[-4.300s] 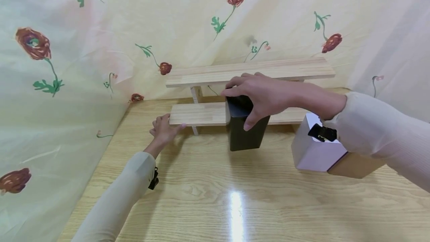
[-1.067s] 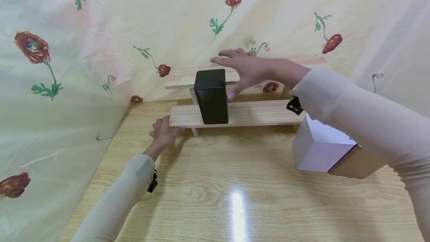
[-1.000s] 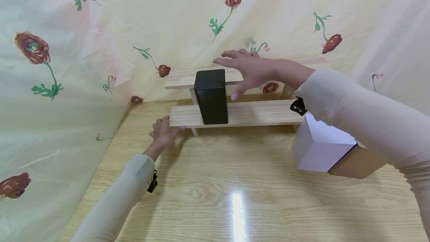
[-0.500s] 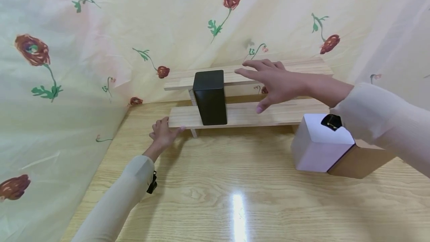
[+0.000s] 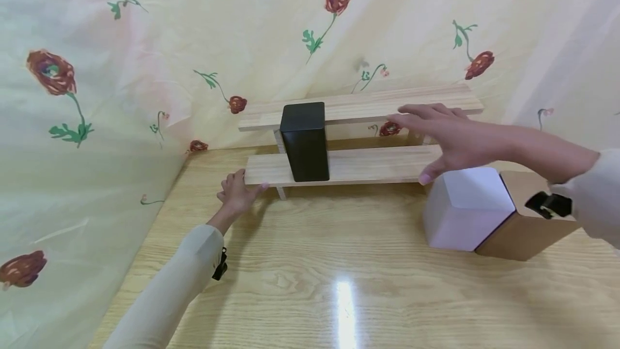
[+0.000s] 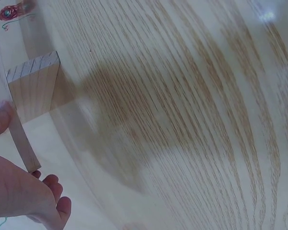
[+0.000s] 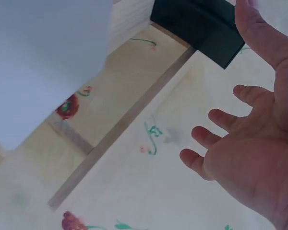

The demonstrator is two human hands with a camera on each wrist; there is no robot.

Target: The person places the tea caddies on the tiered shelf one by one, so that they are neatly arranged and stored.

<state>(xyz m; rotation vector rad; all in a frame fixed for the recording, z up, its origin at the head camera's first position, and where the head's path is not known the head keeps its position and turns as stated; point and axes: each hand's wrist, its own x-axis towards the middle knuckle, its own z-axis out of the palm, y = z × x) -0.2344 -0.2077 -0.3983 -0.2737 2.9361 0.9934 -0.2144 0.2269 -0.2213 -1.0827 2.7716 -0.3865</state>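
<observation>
A two-tier wooden shelf stands against the back; its lower board (image 5: 378, 165) carries an upright black box (image 5: 305, 147) left of the middle. My left hand (image 5: 235, 193) grips the left end of that lower board, the thumb along its front edge and the fingers bent round the corner, as the left wrist view also shows at the board end (image 6: 24, 143). Over the right part of the shelf hovers my right hand (image 5: 452, 136), fingers spread and holding nothing. A white box (image 5: 477, 214) lies just below it. In the right wrist view the black box (image 7: 201, 28) appears past the thumb.
Beside the white box stands a brown box (image 5: 530, 233), partly behind the right wrist. The upper board (image 5: 387, 102) runs close to a flower-patterned cloth (image 5: 271, 31). A wooden tabletop (image 5: 290, 263) extends in front, with a bright reflection on it.
Earlier my right hand held the black box in front of the shelf; the box now stands on the lower board. The hand has moved away rightward toward the white box. My left hand stays put.
</observation>
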